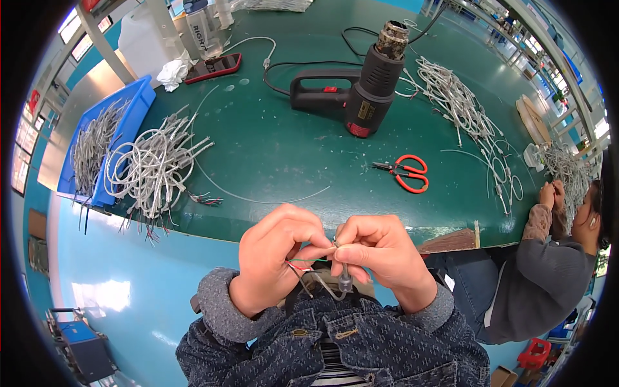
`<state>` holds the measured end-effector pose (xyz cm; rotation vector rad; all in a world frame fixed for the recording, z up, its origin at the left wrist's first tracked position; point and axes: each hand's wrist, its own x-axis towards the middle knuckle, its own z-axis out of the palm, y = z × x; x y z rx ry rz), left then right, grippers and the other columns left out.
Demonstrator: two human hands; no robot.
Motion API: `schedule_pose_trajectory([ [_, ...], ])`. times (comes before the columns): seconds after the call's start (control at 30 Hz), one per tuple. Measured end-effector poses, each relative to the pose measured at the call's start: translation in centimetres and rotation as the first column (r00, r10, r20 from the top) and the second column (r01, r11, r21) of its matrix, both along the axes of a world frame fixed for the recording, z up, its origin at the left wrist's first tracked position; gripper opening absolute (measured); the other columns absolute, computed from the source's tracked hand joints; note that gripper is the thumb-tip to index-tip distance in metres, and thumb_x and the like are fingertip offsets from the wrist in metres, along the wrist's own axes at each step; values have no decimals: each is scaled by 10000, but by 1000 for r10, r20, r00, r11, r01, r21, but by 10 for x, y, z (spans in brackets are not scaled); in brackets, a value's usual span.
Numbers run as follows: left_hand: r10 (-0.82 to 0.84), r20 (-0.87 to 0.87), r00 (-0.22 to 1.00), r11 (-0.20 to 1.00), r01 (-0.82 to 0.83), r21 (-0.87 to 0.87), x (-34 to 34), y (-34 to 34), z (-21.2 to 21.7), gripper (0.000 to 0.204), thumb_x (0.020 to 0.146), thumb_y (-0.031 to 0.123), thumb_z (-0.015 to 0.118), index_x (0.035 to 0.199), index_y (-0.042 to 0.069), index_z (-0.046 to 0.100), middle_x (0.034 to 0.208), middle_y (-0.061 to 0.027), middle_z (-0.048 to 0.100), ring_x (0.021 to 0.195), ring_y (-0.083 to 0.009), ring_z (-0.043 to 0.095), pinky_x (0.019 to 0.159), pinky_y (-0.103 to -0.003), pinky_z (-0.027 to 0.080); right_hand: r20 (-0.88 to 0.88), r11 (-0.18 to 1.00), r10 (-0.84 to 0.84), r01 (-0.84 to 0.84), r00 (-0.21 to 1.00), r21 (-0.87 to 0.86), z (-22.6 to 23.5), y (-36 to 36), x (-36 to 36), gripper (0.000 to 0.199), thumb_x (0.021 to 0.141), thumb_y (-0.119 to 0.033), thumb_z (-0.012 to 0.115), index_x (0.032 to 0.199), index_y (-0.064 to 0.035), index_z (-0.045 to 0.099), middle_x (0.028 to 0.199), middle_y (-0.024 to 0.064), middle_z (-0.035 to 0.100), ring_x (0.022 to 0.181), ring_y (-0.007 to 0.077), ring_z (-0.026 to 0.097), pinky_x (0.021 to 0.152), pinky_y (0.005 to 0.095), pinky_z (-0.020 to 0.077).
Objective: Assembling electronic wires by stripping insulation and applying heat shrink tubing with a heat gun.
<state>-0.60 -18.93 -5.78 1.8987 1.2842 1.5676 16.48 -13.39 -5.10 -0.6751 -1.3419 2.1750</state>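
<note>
My left hand and right hand both pinch one grey cable, fingers clenched on it, held just off the near edge of the green worktop. Thin red and green wires stick out between my hands. On the worktop beyond: red-handled scissors, black heat gun, cable bundle far left. Another person's hands work at the right end.

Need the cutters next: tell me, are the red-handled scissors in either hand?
No, the red-handled scissors lie on the green table, apart from both hands, which hold a thin cable.
</note>
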Motion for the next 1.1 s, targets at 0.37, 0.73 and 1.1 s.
schedule_pose_trajectory([
  [0.37,21,41,999,999,-20,-43,-2,3,-2,195,679,52,768,834,69,651,777,-35,596,556,-79,448,449,-213,332,42,1000,6,-7,999,23,0,0,3,122,880,-104,602,812,-3,601,690,54,632,486,22,465,426,179,332],
  [0.73,-75,84,994,982,88,-165,-10,5,-1,176,661,7,763,785,46,643,760,-29,577,565,-50,444,451,-187,306,94,999,44,-44,995,0,-1,5,3,101,854,-80,618,808,9,611,688,80,639,475,34,471,423,177,339],
  [1.1,13,43,999,985,-6,-172,-6,6,-2,173,655,-3,763,775,45,648,743,-32,579,562,-64,442,448,-198,298,99,998,25,-19,995,-58,-3,8,2,77,825,-23,618,808,50,601,687,116,641,468,55,484,425,184,361],
])
